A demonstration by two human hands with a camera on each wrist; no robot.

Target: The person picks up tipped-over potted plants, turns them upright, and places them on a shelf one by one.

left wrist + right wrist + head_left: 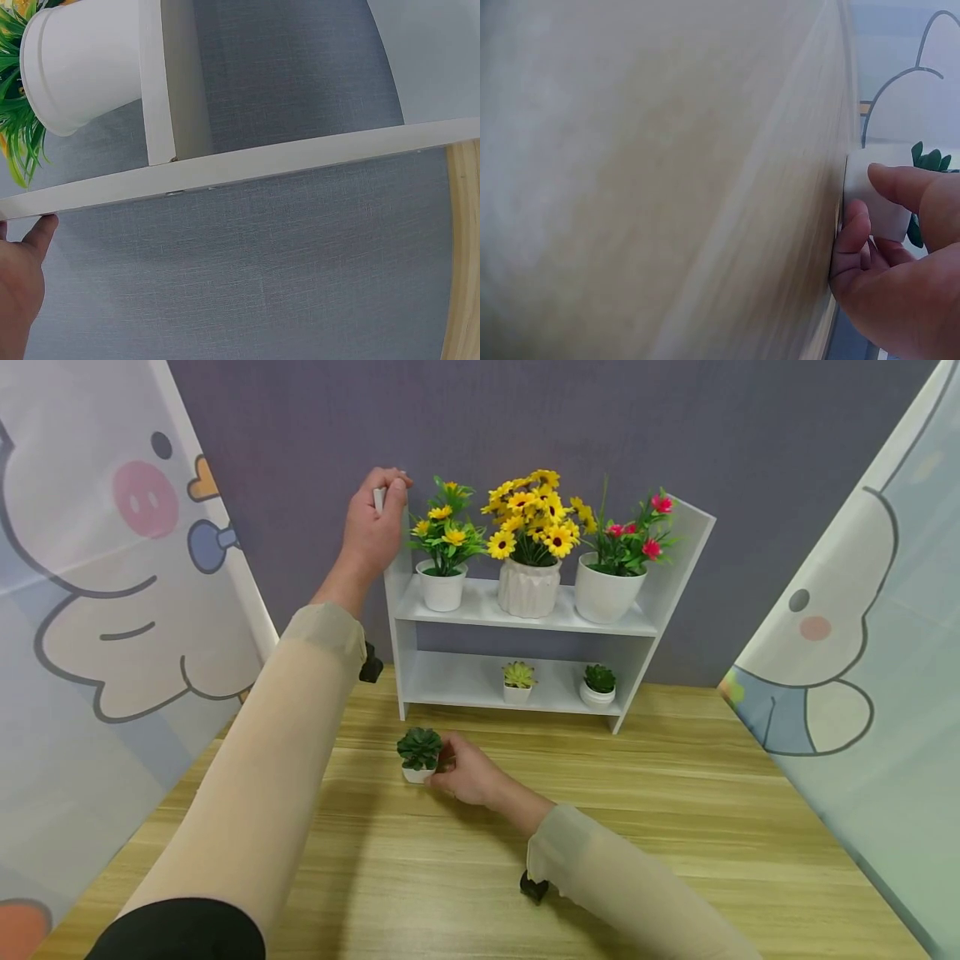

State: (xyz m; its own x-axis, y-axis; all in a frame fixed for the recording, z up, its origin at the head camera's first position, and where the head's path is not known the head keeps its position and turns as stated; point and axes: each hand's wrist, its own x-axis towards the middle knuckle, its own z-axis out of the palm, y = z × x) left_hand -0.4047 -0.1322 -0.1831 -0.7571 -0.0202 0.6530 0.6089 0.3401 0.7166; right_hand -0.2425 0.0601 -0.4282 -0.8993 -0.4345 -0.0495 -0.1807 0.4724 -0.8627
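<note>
My left hand [381, 518] grips the upper end of the left side panel of a white two-tier shelf [525, 706]. In the left wrist view, the fingers of that hand [19, 281] meet the panel's edge, and part of the hand lies outside the frame. Down on the wooden table, just in front of the shelf's left side, stands a dark green potted succulent [419, 750]. My right hand [472, 772] holds its small white pot from the right. The right wrist view has thumb and fingers about the white pot [889, 210], its leaves partly hidden behind the hand.
Yellow flowers in a white pot [442, 585], sunflowers in a ribbed pot [529, 589] and pink flowers in a white pot [609, 593] stand on the upper tier. A light green succulent [518, 677] and a dark one [599, 679] sit below. Cartoon-printed curtains [817, 635] flank the table [675, 793].
</note>
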